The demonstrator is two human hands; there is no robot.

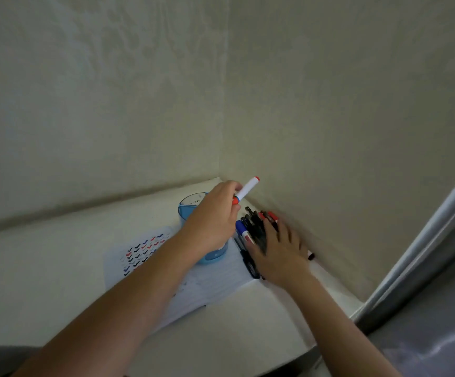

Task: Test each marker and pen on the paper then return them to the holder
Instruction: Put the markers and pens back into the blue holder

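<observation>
From the head view, at the back corner of the counter (44, 268): grips a white marker (248, 189) with red ends in the left hand (212, 216), fingers curled round its lower end, barrel tilted up and to the right, just above the rim of the blue holder (186, 210). Lays the right hand (278, 251) flat, fingers spread, on a loose pile of pens and markers (250, 227) close against the wall; pinches nothing visible, though blurred.

Risks, as a judgement only:
- Could knock the holder over with the left wrist, crossing right in front of it and hiding most of it; light plastic, standing on the paper (215, 289), so likely to tip or slide.
- Could miss the rim when lowering the marker, with the opening partly hidden by the hand.
- Could scatter the pile with the right palm and roll a pen off the near edge.
- Could mix tested pens with untested ones.

Surface and room: pale, smooth counter set into a corner between two plain beige walls (329, 104). Rows of black, red and blue ticks (144, 251) at the left end of the sheet. Grey door frame (425, 254) at right. Dim light throughout.
</observation>
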